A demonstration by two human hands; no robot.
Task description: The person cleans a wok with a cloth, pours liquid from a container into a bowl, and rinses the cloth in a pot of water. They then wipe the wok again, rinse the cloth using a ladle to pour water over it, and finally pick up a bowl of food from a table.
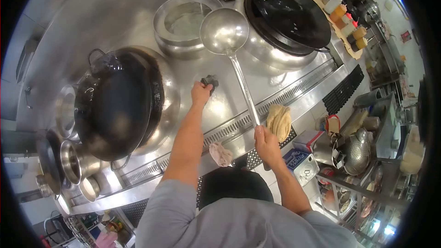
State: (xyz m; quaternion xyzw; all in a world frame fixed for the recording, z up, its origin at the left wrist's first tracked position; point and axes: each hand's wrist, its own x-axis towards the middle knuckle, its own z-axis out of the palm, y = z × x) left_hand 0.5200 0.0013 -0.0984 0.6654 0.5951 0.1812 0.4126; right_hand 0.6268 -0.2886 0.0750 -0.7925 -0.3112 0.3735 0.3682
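Note:
My right hand is wrapped round the handle of a large steel ladle, whose bowl is raised over the steel range top. Pinched in the fingers of my left hand is a dark, crumpled scouring pad, low over the range top between the two burners. Behind the ladle bowl, a wide steel pot holds water, and a thin stream runs down into it from above. A yellowish cloth hangs over the front edge beside my right hand.
A black wok sits tilted on the left burner, another wok on the right one. Several sauce bottles line the far right. A slotted drain runs along the front; a pinkish rag lies at the edge.

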